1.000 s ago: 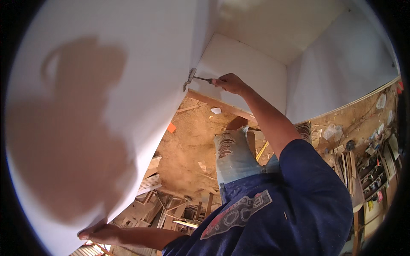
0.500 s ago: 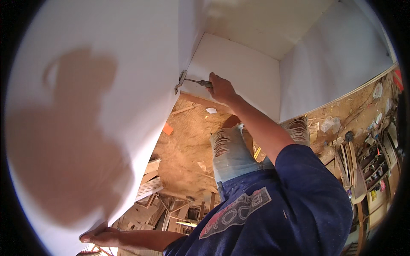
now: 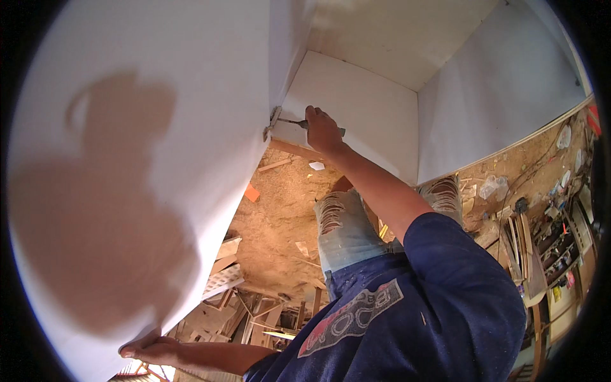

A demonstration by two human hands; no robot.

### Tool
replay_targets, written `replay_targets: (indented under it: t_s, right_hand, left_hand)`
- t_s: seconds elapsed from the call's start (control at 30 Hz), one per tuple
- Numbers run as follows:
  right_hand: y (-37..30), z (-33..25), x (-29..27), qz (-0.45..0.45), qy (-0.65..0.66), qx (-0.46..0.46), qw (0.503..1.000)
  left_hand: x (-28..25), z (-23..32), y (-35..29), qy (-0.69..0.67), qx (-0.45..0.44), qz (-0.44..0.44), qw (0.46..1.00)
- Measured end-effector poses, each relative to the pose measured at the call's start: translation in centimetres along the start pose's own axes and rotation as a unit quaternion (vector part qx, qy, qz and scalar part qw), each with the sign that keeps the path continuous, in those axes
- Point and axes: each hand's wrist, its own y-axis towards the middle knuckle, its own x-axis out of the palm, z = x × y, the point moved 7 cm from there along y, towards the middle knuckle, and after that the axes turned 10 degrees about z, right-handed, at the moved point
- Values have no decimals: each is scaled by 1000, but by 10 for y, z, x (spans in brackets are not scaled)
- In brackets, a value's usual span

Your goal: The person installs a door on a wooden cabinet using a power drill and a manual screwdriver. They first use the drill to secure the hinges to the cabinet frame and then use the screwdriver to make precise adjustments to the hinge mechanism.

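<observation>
My right hand (image 3: 326,135) is closed round the handle of a screwdriver (image 3: 294,121), whose shaft points left. The tip is at a metal hinge (image 3: 272,123) in the corner where a large white door panel (image 3: 223,76) meets a white cabinet. The handle's end shows past my palm. At the lower left, my left hand (image 3: 151,349) grips the near edge of the door panel, its fingers partly hidden. A dark shadow falls across the panel's face.
The cabinet's white inner board (image 3: 363,108) lies beyond my right hand, with a side panel (image 3: 503,95) to the right. Below is sandy ground (image 3: 273,223) with scraps. Wood offcuts (image 3: 254,315) lie near my left forearm; a cluttered rack (image 3: 560,254) stands at the right.
My right hand has shifted its grip forward along the screwdriver and turned, so the handle's end now shows behind it. My left hand stays on the door's edge.
</observation>
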Motion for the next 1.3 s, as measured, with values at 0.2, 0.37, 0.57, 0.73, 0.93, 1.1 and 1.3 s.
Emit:
replay_targets:
  t_s: [0.2,0.37,0.57,0.73,0.93,1.1,1.3]
  right_hand:
    - [3,-10,-1,1,20,-14,1000]
    - [-1,-31,-5,14,-22,-94,995]
    - [3,-31,-2,56,-102,-112,987]
    - [-25,0,-39,-5,-70,-25,997]
    - [-73,33,-144,-89,-3,55,994]
    - [-99,28,-220,-130,-35,25,991]
    - [-116,-4,-312,-181,-23,-53,982]
  left_hand:
    - [-6,-7,5,12,9,-22,1000]
    - [-1,-5,-6,-4,-45,16,999]
    - [3,-3,-5,29,-35,15,999]
    - [3,-11,-9,41,-57,3,997]
    - [-13,-23,-34,88,-115,-48,988]
    - [-35,0,-86,68,-176,-47,981]
    - [-68,47,-164,-47,-125,-106,985]
